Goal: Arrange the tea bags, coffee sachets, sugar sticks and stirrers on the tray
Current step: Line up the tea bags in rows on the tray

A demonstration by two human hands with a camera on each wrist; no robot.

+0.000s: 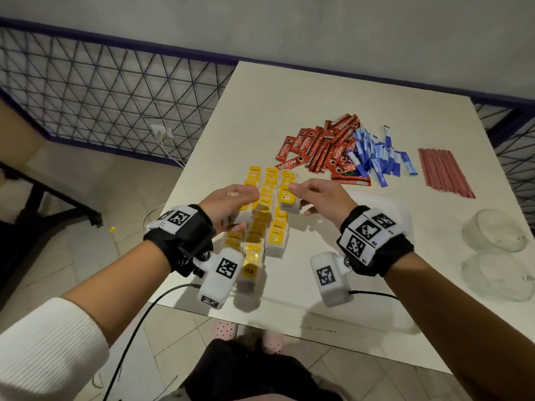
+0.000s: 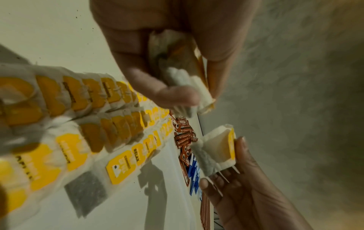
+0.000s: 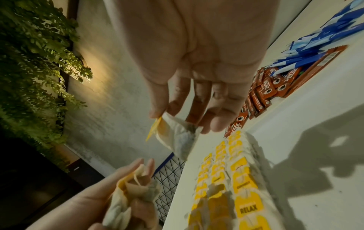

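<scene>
Rows of tea bags (image 1: pixel 276 227) with yellow tags lie on the white table (image 1: pixel 362 91), also seen in the left wrist view (image 2: pixel 118 168) and the right wrist view (image 3: pixel 246 193). My left hand (image 1: pixel 243 198) hovers over the rows and grips a small bunch of tea bags (image 2: pixel 183 74). My right hand (image 1: pixel 298 195) is just to its right and pinches one tea bag (image 3: pixel 177 137) by its top edge. Red coffee sachets (image 1: pixel 327 151), blue sugar sticks (image 1: pixel 376 157) and red stirrers (image 1: pixel 445 172) lie farther back. I see no tray.
Two clear glass bowls (image 1: pixel 492 230) stand near the table's right edge. A wire mesh fence (image 1: pixel 101 91) runs behind and left of the table. Cables hang from both wrist cameras over the near edge. Bare tabletop lies right of the tea bags.
</scene>
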